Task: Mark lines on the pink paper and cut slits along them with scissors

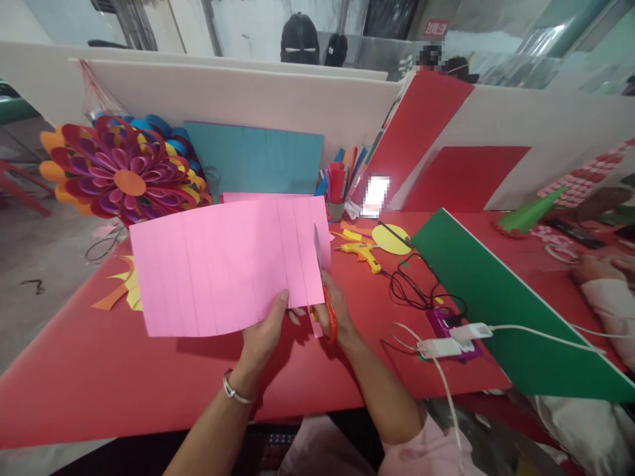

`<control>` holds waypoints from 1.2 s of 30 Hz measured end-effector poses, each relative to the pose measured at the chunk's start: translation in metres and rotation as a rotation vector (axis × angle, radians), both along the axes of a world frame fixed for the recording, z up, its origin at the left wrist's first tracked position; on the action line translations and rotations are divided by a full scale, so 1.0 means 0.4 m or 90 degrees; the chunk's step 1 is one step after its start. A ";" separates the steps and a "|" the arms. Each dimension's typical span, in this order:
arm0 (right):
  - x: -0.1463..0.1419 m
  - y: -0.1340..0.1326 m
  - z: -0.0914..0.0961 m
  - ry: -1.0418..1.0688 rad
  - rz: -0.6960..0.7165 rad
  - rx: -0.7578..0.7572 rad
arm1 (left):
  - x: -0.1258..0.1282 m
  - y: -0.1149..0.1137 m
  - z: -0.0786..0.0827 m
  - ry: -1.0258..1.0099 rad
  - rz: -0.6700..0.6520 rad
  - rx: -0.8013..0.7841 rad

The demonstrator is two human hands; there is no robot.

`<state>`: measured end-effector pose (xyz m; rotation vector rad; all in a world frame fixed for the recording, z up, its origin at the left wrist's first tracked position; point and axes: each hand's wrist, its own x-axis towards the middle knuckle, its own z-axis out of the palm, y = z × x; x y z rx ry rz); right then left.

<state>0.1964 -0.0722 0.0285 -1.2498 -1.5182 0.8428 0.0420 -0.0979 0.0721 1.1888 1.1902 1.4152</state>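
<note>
Got bare forearms (213,430) closest, crossing near edge of red tabletop (99,377). Next in size, green board (496,291), slanting along right side of tabletop. Then layered paper flower (129,182) at far left corner. After that, pink sheet (223,264), raised over middle of tabletop, lined top to bottom. Pinched at bottom edge by left hand (265,327), thumb on top. Then purple power strip (436,320) beside green board, yellow glue gun (364,252) toward far edge. Smaller: orange-handled scissors (331,324), wrapped in right hand (343,317), one blade showing over sheet's right end; can't tell how far blades part. Smallest, silver bracelet (229,387) on left wrist.

Could run crooked, judging by sheet bowing freely and gripped at one spot only. Could nick left fingertips, given how near to scissors. Could snag on looped black cord (409,284) if right elbow swings out.

No brand legible. Can't read red sign (436,28) at back: too small. Pixelated on phone screen (376,196), so nothing readable either.
</note>
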 end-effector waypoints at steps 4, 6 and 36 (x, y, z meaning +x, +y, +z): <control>0.000 0.001 -0.008 0.009 0.006 -0.018 | -0.003 0.002 -0.003 0.013 -0.011 -0.009; 0.000 -0.001 -0.006 0.009 0.008 -0.022 | -0.002 0.003 -0.005 0.009 -0.013 -0.007; -0.008 -0.008 0.010 0.043 -0.012 0.063 | 0.000 0.004 -0.005 0.022 -0.008 -0.031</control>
